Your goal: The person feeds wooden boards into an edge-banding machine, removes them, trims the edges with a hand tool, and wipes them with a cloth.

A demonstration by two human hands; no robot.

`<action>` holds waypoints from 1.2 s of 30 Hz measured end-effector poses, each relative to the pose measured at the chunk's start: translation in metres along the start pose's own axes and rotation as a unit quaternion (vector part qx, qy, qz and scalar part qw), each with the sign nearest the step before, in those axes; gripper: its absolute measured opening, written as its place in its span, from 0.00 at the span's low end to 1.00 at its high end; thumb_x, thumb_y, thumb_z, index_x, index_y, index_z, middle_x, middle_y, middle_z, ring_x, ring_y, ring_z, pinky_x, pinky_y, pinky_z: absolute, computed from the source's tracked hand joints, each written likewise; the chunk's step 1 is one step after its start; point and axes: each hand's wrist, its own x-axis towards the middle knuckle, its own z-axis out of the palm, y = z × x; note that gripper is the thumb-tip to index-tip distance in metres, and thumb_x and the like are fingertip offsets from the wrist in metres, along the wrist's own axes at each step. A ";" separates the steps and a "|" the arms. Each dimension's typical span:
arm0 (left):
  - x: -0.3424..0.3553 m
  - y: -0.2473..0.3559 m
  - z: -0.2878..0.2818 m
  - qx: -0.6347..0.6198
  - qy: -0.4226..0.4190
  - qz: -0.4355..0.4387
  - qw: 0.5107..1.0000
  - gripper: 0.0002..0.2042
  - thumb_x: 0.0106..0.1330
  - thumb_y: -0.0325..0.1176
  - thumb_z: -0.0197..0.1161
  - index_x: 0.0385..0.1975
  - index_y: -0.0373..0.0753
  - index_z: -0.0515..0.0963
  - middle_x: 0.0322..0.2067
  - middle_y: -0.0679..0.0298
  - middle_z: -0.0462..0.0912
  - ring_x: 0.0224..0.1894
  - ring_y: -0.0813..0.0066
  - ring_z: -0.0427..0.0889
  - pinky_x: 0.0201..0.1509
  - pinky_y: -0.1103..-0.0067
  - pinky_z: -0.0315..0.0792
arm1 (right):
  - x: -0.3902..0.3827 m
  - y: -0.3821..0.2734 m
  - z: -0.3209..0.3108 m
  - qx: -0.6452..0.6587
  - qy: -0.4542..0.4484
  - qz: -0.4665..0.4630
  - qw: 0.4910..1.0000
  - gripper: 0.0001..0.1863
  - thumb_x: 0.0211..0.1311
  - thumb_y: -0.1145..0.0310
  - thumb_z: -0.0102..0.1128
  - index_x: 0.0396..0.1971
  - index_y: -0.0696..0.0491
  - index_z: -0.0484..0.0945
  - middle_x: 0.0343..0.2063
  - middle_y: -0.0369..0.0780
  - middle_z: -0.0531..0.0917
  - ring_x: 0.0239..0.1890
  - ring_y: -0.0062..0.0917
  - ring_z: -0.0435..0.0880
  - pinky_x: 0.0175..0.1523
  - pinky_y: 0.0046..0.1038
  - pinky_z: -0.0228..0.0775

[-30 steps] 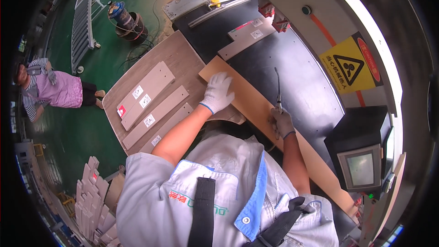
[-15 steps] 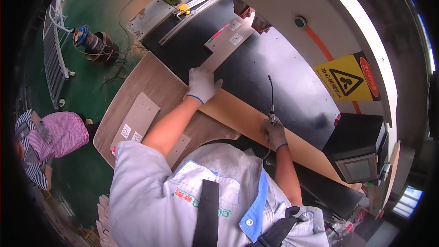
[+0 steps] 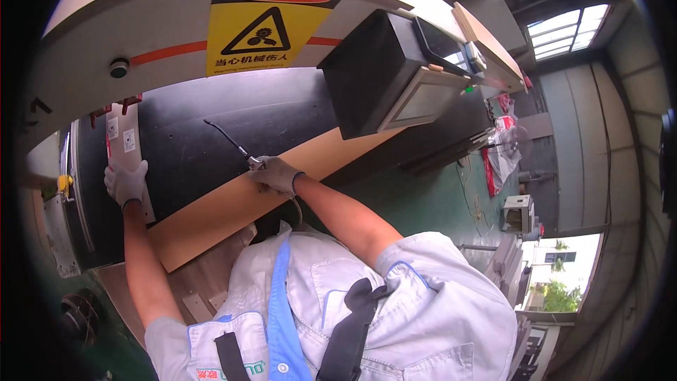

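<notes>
My right hand [image 3: 276, 173], in a pale work glove, is closed around an air blow gun [image 3: 255, 163]. The gun's thin black nozzle points up and left over the black machine table [image 3: 187, 159]. A hose hangs below that hand. My gloved left hand [image 3: 125, 182] lies on a narrow wood-brown board [image 3: 147, 204], thumb spread away from the fingers. This board bears white labels and reaches under red clamps [image 3: 130, 103]. Along the table's near side lies a long tan panel [image 3: 211, 220], with my right hand just above it.
Across the far side runs a white machine beam with a yellow caution sign [image 3: 248, 53] and a round button [image 3: 119, 67]. A black control box [image 3: 370, 77] juts out at right. Brown boards [image 3: 211, 268] lie close to my body. A white plastic bag [image 3: 502, 152] is further right.
My view has swung to the right, so the caution sign and control box now appear nearer the middle. My left hand has slid farther along the labelled board. The blow gun stays in my right hand.
</notes>
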 end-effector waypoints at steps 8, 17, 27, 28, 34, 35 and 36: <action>0.008 0.016 -0.004 0.015 -0.033 0.020 0.999 0.50 0.56 0.61 0.80 0.74 0.38 0.67 0.67 0.47 0.76 0.72 0.42 0.75 0.76 0.52 0.71 | -0.002 -0.002 -0.004 -0.003 -0.005 0.007 1.000 0.18 0.73 0.50 0.67 0.43 0.49 0.77 0.25 0.35 0.83 0.17 0.20 0.76 0.20 0.29 0.66; 0.007 -0.012 -0.025 -0.067 -0.033 0.164 0.984 0.45 0.43 0.49 0.86 0.63 0.39 0.73 0.57 0.50 0.78 0.63 0.44 0.77 0.69 0.54 0.73 | -0.005 0.081 0.033 0.043 -0.011 -0.017 0.999 0.14 0.73 0.54 0.69 0.41 0.50 0.82 0.25 0.35 0.84 0.24 0.17 0.82 0.25 0.26 0.69; 0.032 -0.013 0.017 0.044 0.092 0.358 0.928 0.26 0.67 0.33 0.66 0.68 0.46 0.79 0.68 0.55 0.76 0.70 0.43 0.73 0.79 0.51 0.61 | 0.024 0.040 0.025 -0.117 0.201 -0.059 0.971 0.22 0.74 0.51 0.64 0.40 0.59 0.83 0.26 0.42 0.86 0.32 0.31 0.90 0.39 0.39 0.80; 0.023 -0.001 0.014 0.040 0.091 0.360 0.928 0.26 0.67 0.33 0.66 0.68 0.46 0.79 0.68 0.55 0.76 0.70 0.43 0.73 0.79 0.51 0.61 | 0.033 0.042 0.021 -0.212 0.212 -0.084 0.950 0.22 0.74 0.51 0.64 0.40 0.59 0.83 0.26 0.44 0.87 0.32 0.35 0.91 0.41 0.41 0.80; -0.059 0.017 0.020 -0.120 0.071 0.107 0.984 0.29 0.63 0.42 0.73 0.64 0.40 0.76 0.67 0.49 0.74 0.59 0.47 0.77 0.63 0.53 0.72 | 0.036 0.021 0.049 -0.288 0.096 -0.128 0.944 0.21 0.74 0.53 0.63 0.41 0.60 0.83 0.25 0.47 0.88 0.32 0.39 0.93 0.43 0.43 0.81; -0.076 0.027 0.005 -0.122 0.071 0.104 0.985 0.29 0.63 0.42 0.73 0.64 0.40 0.76 0.67 0.49 0.74 0.59 0.47 0.77 0.63 0.53 0.72 | 0.031 0.013 0.057 -0.269 0.071 -0.133 0.951 0.20 0.74 0.54 0.63 0.42 0.59 0.82 0.25 0.45 0.88 0.31 0.37 0.92 0.42 0.41 0.81; -0.091 0.039 -0.020 -0.129 0.022 0.083 0.988 0.35 0.59 0.48 0.76 0.65 0.39 0.75 0.68 0.49 0.73 0.61 0.45 0.76 0.64 0.52 0.72 | 0.026 0.003 0.063 -0.273 0.069 -0.135 0.950 0.20 0.74 0.54 0.63 0.42 0.59 0.82 0.25 0.45 0.88 0.31 0.37 0.92 0.42 0.41 0.81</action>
